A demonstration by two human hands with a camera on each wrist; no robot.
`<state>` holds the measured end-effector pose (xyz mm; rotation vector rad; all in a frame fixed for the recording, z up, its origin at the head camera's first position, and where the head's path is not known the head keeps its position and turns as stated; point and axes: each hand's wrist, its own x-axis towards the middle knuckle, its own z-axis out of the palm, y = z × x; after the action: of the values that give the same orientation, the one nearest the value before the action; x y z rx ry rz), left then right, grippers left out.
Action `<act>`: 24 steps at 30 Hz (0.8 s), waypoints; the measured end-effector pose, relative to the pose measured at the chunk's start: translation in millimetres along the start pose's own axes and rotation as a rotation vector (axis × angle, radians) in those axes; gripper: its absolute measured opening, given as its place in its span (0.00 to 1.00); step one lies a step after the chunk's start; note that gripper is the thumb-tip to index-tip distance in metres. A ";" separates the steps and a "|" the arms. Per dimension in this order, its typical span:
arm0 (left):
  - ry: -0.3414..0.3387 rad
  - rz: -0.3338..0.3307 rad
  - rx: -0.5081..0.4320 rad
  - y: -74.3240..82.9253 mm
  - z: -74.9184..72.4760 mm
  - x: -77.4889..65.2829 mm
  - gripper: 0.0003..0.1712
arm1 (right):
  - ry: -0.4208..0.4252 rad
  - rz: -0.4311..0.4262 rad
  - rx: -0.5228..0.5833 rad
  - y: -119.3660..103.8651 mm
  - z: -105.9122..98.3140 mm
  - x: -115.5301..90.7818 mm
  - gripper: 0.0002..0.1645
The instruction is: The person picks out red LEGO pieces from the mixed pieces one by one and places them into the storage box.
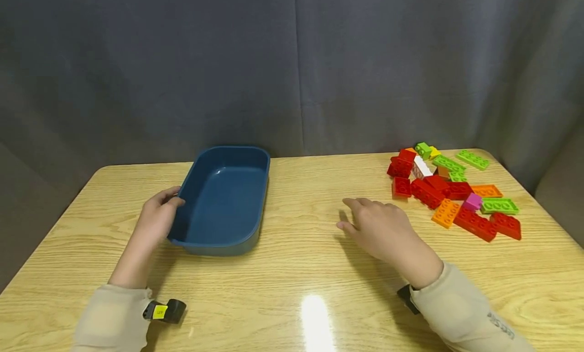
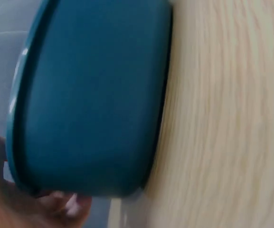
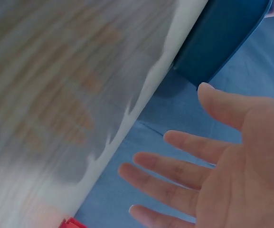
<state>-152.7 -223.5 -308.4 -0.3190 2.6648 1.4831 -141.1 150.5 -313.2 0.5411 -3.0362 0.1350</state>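
A dark blue plastic bin (image 1: pixel 223 200) with rounded corners stands on the left half of the wooden table, bare inside. My left hand (image 1: pixel 157 215) grips its left rim; in the left wrist view the fingers (image 2: pixel 63 209) reach under the rim against the outer wall. My right hand (image 1: pixel 383 227) hovers over the table between the bin and a pile of toy bricks (image 1: pixel 429 192). Its fingers (image 3: pixel 170 187) are spread and nearly straight in the right wrist view, with nothing held.
The toy bricks lie loose at the far right: red, orange, green, a white brick (image 1: pixel 421 168) and a pink brick (image 1: pixel 472 202). Behind the table (image 1: pixel 301 260) hangs a grey-blue curtain (image 1: pixel 292 73). Black wrist cameras sit on both sleeves.
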 end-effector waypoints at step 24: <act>-0.207 0.066 -0.443 6.4 55.8 -13.3 0.33 | 0.048 -0.001 -0.005 3.3 -6.1 -0.5 0.34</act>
<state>-143.1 -171.1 -330.5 -0.0935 2.1911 1.9992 -141.5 154.3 -307.4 0.5311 -2.9889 0.1382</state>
